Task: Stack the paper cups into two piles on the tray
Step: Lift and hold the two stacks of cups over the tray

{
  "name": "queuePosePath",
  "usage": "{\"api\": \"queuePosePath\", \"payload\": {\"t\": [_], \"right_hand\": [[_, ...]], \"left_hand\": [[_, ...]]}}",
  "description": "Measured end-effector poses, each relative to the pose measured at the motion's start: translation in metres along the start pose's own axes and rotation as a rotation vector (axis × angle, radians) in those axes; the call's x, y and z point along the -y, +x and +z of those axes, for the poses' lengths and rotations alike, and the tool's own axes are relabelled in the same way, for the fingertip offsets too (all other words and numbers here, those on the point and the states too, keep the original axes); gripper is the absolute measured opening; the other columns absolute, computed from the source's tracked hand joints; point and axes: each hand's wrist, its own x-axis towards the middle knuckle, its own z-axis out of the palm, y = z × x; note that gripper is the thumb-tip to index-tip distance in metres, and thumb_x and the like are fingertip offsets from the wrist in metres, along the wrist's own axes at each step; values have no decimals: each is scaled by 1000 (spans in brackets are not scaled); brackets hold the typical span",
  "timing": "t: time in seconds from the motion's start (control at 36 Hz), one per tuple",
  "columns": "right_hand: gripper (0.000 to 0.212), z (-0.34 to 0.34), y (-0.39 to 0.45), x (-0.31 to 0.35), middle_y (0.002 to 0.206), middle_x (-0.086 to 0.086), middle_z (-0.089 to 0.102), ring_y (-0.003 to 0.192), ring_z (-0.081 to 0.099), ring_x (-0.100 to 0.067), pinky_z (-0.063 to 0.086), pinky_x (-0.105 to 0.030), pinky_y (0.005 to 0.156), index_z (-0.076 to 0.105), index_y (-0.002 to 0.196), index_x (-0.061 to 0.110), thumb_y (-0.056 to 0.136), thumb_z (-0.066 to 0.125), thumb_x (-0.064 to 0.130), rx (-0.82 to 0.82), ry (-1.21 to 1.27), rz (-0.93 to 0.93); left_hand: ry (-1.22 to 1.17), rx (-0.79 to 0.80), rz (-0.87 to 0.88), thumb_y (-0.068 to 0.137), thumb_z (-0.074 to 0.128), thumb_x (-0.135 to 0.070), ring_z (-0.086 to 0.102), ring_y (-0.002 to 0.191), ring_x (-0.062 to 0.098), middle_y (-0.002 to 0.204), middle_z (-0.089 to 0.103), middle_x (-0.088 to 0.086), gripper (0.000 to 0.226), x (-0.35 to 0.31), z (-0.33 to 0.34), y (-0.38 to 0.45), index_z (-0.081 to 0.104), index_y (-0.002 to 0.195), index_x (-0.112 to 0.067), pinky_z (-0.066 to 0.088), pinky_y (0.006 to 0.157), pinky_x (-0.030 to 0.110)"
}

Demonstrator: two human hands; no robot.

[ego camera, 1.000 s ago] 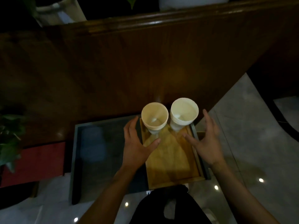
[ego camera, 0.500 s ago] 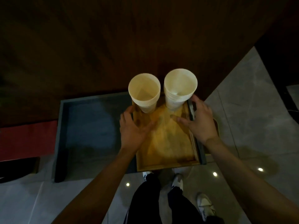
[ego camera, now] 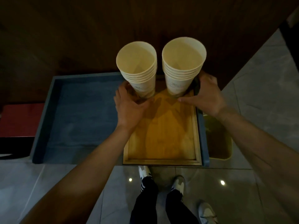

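Note:
Two piles of cream paper cups stand side by side at the far end of a wooden tray (ego camera: 161,143). Each pile holds several nested cups. My left hand (ego camera: 129,107) curls around the base of the left pile (ego camera: 139,78), thumb on the near side and fingers on the left. Around the base of the right pile (ego camera: 181,78) sits my right hand (ego camera: 205,96), its thumb on the tray floor in front and its fingers reaching behind. The near part of the tray holds nothing.
The wooden tray lies in the right end of a larger blue tray (ego camera: 77,113). A dark wood panel (ego camera: 97,29) rises just behind. A yellowish bin (ego camera: 218,139) stands at the right, a red surface (ego camera: 19,118) at the left. My shoes (ego camera: 145,172) are on the tiled floor.
Both hands have moved forward from the tray floor to the bases of the two piles and curled around them. The camera has tilted down and come closer.

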Motion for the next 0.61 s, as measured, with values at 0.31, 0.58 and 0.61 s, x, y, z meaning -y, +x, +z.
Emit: {"api": "queuePosePath", "payload": {"t": [0.31,0.58,0.61], "right_hand": [[102,17,8,-10,134,-3,38,130,22,-18,25,-25,97,30,145,18,62,85,39,-13,34,-56],[103,19,12,-12,147,-10,33,136,22,-25,25,-26,96,31,145,29,58,84,44,-40,-5,6],[103,19,11,-12,146,-11,34,136,24,-26,25,-27,97,32,144,29,57,85,45,-59,-3,15]], "left_hand": [[-98,19,44,60,86,-48,42,134,19,140,45,-1,101,-4,9,19,30,141,-22,38,111,49],[-124,57,77,59,85,-50,45,133,19,139,50,-6,100,9,12,32,29,139,-30,38,110,51],[-122,66,79,59,85,-51,46,133,19,138,50,-7,99,11,11,33,30,138,-32,38,110,51]]}}
